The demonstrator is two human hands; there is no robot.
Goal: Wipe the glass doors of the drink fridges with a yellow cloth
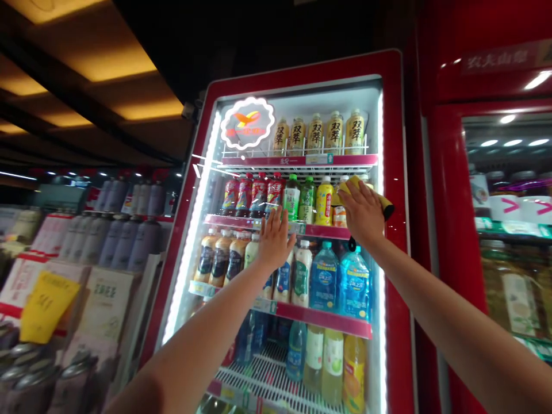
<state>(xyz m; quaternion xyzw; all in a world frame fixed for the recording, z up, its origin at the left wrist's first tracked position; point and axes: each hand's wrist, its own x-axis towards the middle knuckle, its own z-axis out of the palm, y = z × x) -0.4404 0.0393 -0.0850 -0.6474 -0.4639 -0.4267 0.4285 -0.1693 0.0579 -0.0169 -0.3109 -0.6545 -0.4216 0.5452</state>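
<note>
A red-framed drinks fridge (394, 172) with a glass door stands in front of me, lit by white strips along both sides. My left hand (276, 238) is raised with its fingers spread at the middle of the glass, holding nothing. Farther right, my right hand (363, 213) presses a yellow cloth (382, 201) with a dark edge to the glass near the right side. A small black piece (352, 244) hangs below that hand. Through the door, shelves of bottles show, among them red-capped bottles (259, 195) and blue bottles (324, 279).
At the left are shelves with grey-purple cans (144, 244), cartons and a yellow price tag (47, 305). A second red fridge (448, 241) with bottles stands close on the right. A round lit logo (247, 123) is at the door's upper left.
</note>
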